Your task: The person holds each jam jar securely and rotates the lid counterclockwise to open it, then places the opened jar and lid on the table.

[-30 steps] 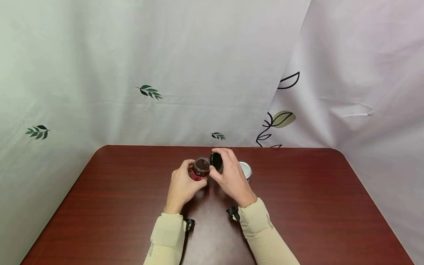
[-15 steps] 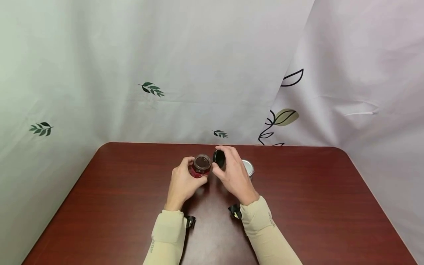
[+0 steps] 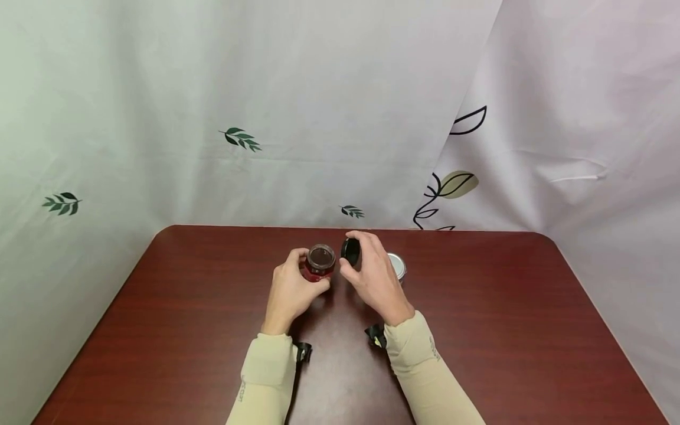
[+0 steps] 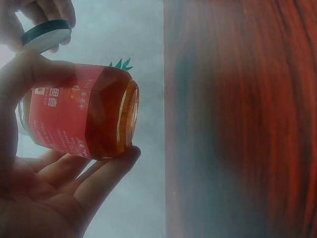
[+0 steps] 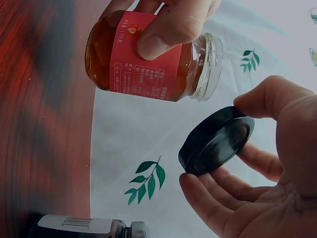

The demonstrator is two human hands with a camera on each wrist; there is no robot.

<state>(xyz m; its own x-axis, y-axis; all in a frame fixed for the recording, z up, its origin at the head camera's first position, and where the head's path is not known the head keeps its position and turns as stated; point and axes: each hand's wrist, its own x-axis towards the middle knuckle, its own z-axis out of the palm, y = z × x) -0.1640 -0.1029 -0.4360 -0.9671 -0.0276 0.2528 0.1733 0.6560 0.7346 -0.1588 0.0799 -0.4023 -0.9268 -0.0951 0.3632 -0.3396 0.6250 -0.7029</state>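
Head view: a person in pale sleeves holds a jar and its dark lid apart over a reddish-brown desk. The left hand grips the jar, fingertips at 10 o'clock and thumb at 5 o'clock, leaving its mouth uncovered and facing up. The left wrist view shows a red label and amber contents; the jar appears lifted off the desk. At 3 o'clock from the jar, the right hand pinches the lid by its edge, tipped on its side, hollow inner face turned toward the palm.

One second earlier the lid sat right against the jar's rim at 3 o'clock; a narrow gap now divides them, slightly wider than half a second ago. That suggests the lid is wholly free and the jar fully uncovered. The two hands are near each other, clamped on separate parts and not touching.

Past the right hand, at 4 o'clock from the lid, a container with a pale top sits partly hidden by that hand. A white curtain printed with leaves hangs at 12 o'clock, beyond the desk's far edge.
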